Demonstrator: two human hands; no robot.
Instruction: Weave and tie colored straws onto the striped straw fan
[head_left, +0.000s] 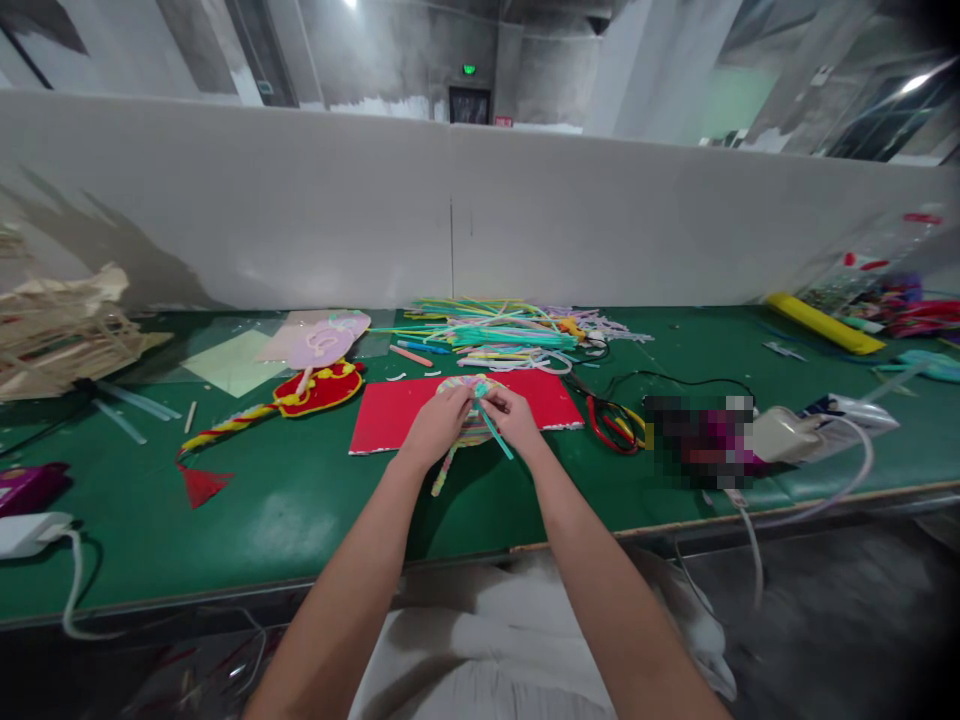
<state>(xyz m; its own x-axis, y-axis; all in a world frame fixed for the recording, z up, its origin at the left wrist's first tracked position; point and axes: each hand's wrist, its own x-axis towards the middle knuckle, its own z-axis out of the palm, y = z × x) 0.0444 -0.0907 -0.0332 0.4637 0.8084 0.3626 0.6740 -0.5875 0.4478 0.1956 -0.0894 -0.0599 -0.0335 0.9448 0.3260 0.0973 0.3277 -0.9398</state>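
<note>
Both my hands meet over a round, multicoloured disc woven from plastic straws, held above a red sheet on the green table. My left hand grips the disc's left side with curled fingers. My right hand pinches a teal straw that sticks out toward the lower right. A striped straw handle hangs from the disc toward me.
A heap of coloured straws lies behind the red sheet. A red and yellow felt ornament with a tassel and a pink shape lie left. Cables, red-handled scissors and a white device lie right. A wooden model stands far left.
</note>
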